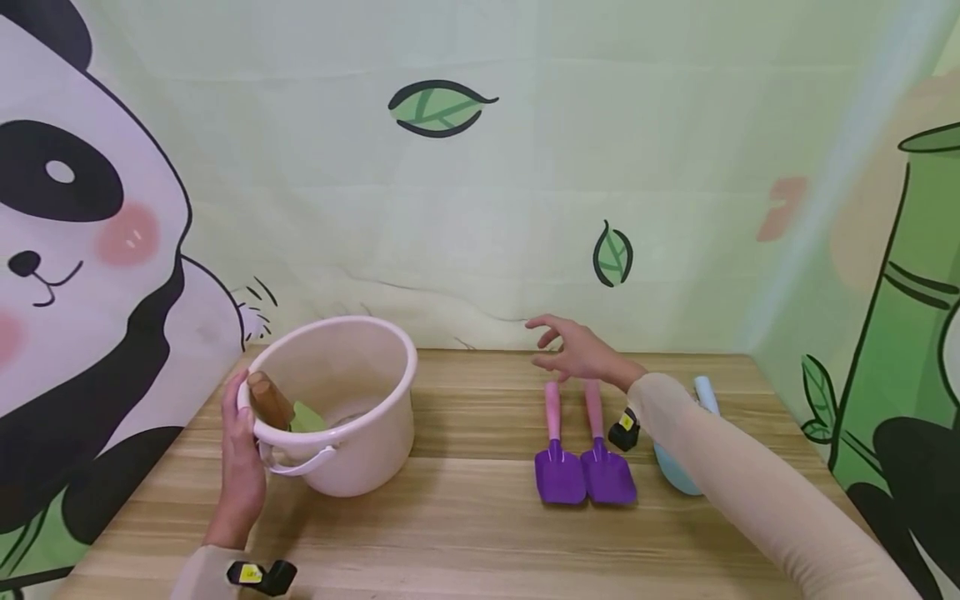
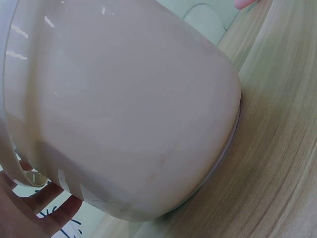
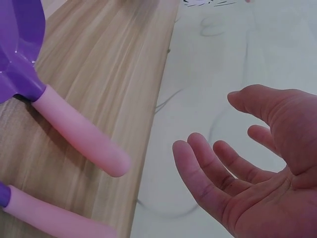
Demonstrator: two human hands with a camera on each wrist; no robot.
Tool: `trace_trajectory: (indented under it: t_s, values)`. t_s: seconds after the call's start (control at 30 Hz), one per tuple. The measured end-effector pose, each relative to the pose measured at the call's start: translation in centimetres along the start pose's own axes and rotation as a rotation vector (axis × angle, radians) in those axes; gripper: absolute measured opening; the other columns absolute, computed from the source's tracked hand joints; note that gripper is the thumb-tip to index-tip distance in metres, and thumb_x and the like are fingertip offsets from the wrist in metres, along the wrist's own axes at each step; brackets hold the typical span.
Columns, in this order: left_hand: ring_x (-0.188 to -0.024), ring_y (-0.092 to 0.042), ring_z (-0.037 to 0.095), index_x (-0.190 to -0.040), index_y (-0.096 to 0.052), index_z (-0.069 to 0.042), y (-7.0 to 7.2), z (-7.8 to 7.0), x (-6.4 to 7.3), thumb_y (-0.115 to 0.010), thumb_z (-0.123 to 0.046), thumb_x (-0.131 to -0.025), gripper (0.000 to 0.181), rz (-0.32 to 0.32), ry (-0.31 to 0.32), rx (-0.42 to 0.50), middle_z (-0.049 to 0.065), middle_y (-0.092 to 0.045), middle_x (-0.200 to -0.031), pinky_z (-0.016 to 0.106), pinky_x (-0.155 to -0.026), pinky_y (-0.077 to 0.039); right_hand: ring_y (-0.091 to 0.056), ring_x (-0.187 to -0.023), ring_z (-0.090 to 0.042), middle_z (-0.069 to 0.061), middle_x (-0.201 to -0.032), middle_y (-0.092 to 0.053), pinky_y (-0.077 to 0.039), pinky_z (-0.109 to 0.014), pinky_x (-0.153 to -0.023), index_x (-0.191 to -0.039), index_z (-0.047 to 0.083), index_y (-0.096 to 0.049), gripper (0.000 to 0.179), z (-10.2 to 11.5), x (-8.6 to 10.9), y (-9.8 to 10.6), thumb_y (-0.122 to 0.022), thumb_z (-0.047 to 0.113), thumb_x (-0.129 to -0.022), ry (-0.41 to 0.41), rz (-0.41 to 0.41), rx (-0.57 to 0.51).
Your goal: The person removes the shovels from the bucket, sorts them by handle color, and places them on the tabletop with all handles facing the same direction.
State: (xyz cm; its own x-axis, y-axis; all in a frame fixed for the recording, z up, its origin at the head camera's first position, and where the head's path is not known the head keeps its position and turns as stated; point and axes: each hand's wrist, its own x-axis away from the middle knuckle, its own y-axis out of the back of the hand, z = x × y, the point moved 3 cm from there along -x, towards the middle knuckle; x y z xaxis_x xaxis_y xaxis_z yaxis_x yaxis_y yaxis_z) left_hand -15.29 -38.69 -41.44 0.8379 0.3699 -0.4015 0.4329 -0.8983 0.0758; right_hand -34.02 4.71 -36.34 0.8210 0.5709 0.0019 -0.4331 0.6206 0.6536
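Observation:
My left hand (image 1: 242,467) grips the rim of a pale pink bucket (image 1: 363,458) on its left side. The bucket tilts a little on the table, as its wall (image 2: 129,109) shows in the left wrist view. Inside lie a brown cylindrical piece (image 1: 270,402) and something light green (image 1: 306,418). With fingers spread and loosely bent, my right hand (image 1: 573,350) hovers above the handle ends of two toy shovels and holds nothing. The left shovel (image 1: 560,479) and the right shovel (image 1: 610,479) lie side by side, with purple blades and pink handles (image 3: 81,131).
A light blue object with a handle (image 1: 703,392) lies to the right, partly hidden by my right sleeve (image 1: 750,492). Wood-grain table (image 1: 465,517) spans between bucket and shovels. Behind it hangs a printed backdrop (image 1: 480,208) with a panda and leaves.

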Motion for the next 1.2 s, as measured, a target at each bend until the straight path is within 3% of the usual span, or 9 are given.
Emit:
trace_trajectory:
  t_s: [0.3, 0.53, 0.8, 1.2]
  values:
    - [-0.146, -0.022, 0.017, -0.163, -0.023, -0.027, 0.0, 0.1, -0.1, -0.022, -0.035, -0.109, 0.055, 0.002, 0.003, 0.016, -0.002, -0.022, -0.164, 0.032, -0.118, -0.013, -0.069, -0.102, -0.033, -0.027, -0.136, -0.056, -0.06, -0.042, -0.071, -0.153, 0.015, -0.043, 0.062, 0.8, -0.5, 0.5, -0.07, 0.016, -0.098, 0.007, 0.011, 0.03]
    - [-0.146, -0.023, 0.017, -0.163, -0.023, -0.029, 0.1, 0.1, -0.1, -0.02, -0.038, -0.109, 0.055, 0.002, 0.006, -0.019, -0.005, -0.023, -0.163, 0.034, -0.117, -0.014, -0.07, -0.101, -0.034, -0.026, -0.132, -0.059, -0.06, -0.042, -0.07, -0.152, 0.012, -0.044, 0.06, 2.0, -0.5, 0.8, -0.07, 0.015, -0.098, 0.043, 0.008, 0.054]
    - [-0.146, -0.022, 0.018, -0.163, -0.023, -0.031, 0.1, 0.1, -0.2, -0.021, -0.039, -0.109, 0.054, 0.006, 0.012, -0.015, -0.006, -0.023, -0.163, 0.036, -0.118, -0.014, -0.07, -0.101, -0.033, -0.024, -0.133, -0.059, -0.06, -0.035, -0.067, -0.153, 0.015, -0.044, 0.061, 2.2, -0.7, 0.8, -0.07, 0.017, -0.098, 0.035, 0.008, 0.064]
    - [-0.143, -0.027, 0.016, -0.162, -0.024, -0.032, 0.0, 0.0, -0.2, -0.023, -0.037, -0.108, 0.054, 0.0, 0.026, 0.013, -0.005, -0.024, -0.163, 0.032, -0.117, -0.018, -0.069, -0.101, -0.032, -0.023, -0.133, -0.058, -0.06, -0.038, -0.069, -0.152, 0.016, -0.044, 0.061, 3.1, -1.3, 1.1, -0.071, 0.018, -0.098, 0.055, 0.012, 0.073]
